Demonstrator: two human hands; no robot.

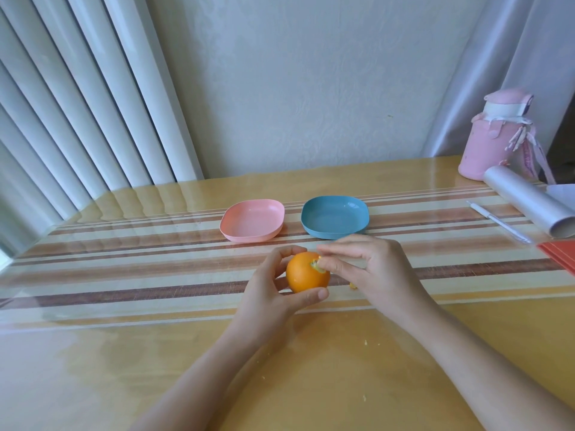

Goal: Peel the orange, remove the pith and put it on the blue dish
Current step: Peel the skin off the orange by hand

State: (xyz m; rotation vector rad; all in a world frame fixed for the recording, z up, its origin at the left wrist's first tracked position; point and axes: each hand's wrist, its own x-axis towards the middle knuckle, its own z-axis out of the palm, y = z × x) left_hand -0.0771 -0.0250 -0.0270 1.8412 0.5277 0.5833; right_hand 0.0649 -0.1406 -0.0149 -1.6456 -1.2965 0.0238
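A small round orange (305, 275) is held just above the striped table runner, its peel almost whole. My left hand (270, 293) grips it from the left, thumb under its front and fingers curled over its far side. My right hand (370, 269) comes in from the right, and its thumb and fingertips pinch at a small torn spot at the orange's stem end. The blue dish (334, 216) stands empty behind my hands, a little to the right.
An empty pink dish (252, 219) sits left of the blue one. At the right edge are a pink bottle (494, 135), a rolled sheet (529, 203), a white pen (497, 222) and a red folder (560, 253). Small peel crumbs (353, 286) lie on the table.
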